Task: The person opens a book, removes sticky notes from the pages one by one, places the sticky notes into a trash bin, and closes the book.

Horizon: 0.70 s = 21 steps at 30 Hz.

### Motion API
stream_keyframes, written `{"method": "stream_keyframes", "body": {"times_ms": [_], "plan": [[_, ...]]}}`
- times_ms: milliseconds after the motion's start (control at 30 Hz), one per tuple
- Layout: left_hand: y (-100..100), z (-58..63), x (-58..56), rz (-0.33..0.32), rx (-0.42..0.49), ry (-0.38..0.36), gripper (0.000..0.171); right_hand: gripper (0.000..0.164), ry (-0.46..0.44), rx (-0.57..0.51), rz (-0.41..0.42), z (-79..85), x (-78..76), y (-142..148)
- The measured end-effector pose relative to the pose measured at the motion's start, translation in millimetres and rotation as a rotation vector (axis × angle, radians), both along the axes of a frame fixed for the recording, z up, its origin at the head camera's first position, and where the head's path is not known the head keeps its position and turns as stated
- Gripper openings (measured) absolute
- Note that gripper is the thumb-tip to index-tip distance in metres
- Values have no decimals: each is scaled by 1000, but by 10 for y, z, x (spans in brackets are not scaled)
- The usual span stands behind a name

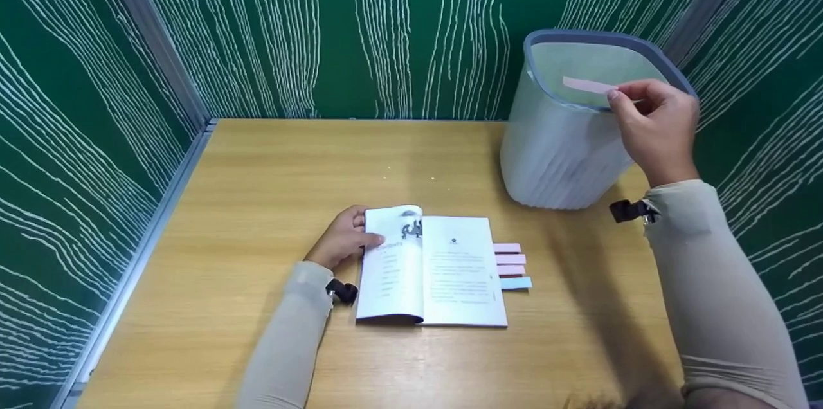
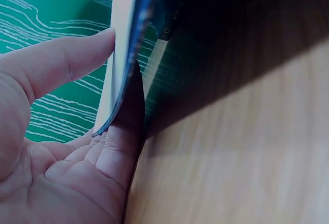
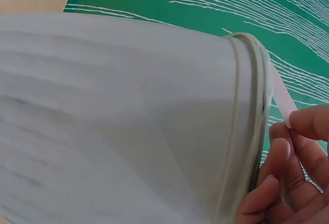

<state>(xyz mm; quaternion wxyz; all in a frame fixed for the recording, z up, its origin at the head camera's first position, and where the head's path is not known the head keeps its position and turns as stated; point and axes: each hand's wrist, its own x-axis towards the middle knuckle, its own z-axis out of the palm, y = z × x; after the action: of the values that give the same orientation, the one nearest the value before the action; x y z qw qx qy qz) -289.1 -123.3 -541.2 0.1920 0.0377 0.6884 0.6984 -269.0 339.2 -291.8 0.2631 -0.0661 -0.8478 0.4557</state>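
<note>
An open book lies on the table, with several pink sticky tabs and a blue sticky tab jutting from its right edge. My left hand grips the book's left side, thumb on the page and fingers beneath the cover; the left wrist view shows the cover lifted off the wood there. Over the mouth of a trash bin, my right hand pinches a pink sticky tab by one end. In the right wrist view the tab shows beyond the bin's rim.
The bin stands at the table's back right, its grey-blue rim well above the wooden table. Green walls with white wavy lines enclose the back and both sides. A few white specks dot the wood behind the book.
</note>
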Motion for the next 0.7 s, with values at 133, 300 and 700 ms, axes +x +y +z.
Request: {"method": "stream_keyframes", "body": {"times_ms": [133,300,700], "plan": [[-6,1,-2,-5,19,-9,69,37,12,20,1,-15,-44,7],[-12,-5,-12,10,-8,-22,69,38,1,13,-14,-13,-56,14],[-17,-6,-21,1,-15,-26,69,39,-24,16,-61,-1,-45,49]]}}
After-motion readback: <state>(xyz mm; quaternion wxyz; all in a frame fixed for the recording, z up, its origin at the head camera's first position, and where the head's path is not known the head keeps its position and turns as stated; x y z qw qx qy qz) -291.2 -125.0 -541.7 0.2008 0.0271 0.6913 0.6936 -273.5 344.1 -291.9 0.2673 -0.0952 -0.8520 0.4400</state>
